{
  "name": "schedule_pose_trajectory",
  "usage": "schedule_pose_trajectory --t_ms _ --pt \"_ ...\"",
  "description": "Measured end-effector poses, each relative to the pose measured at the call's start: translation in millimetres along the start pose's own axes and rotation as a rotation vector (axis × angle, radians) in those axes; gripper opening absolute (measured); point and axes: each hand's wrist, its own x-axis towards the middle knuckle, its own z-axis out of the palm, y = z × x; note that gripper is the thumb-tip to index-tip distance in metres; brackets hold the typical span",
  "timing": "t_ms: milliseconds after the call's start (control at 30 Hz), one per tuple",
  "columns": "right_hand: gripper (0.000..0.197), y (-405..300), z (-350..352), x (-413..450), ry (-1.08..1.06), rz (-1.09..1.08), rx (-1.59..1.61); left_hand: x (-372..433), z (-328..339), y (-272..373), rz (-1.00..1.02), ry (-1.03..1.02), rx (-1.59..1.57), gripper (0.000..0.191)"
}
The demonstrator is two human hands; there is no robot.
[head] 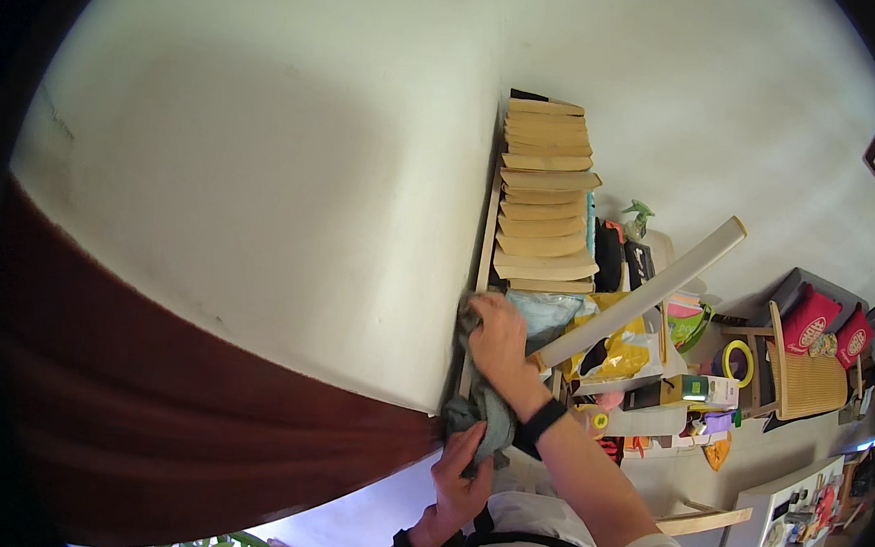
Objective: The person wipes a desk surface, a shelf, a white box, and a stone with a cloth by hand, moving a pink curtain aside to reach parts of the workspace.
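Note:
A grey-green cloth (500,424) runs between my two hands along the edge where a shelf meets the white wall. My right hand (499,343) is slightly blurred and grips its upper end, pressing it at the narrow shelf edge (488,239) beside the wall. Below, my left hand (462,463) holds the bunched lower part between thumb and fingers. A row of books or paper stacks (545,205) with yellowed page edges stands just beyond my right hand. Close to that hand lies a clear plastic-wrapped pale blue packet (544,314).
A long white tube (639,293) slants out beside my right forearm. Near it are a yellow-and-white plastic bag (618,337), a green-headed spray bottle (638,220) and several boxes (689,390). Farther right stands a wooden chair (810,379) with red cushions. Dark red drapery or panelling (211,410) borders the wall.

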Motion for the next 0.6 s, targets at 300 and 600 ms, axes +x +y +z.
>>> schedule_pose_trajectory --t_ms 300,600 --pt "0.032 -11 -7 -36 -0.076 -0.139 -0.021 -8 2 -6 -0.173 -0.014 -0.056 0.041" --pt "0.025 19 -2 24 0.038 -0.09 -0.002 0 1 -4 -0.101 0.001 -0.087 0.041"
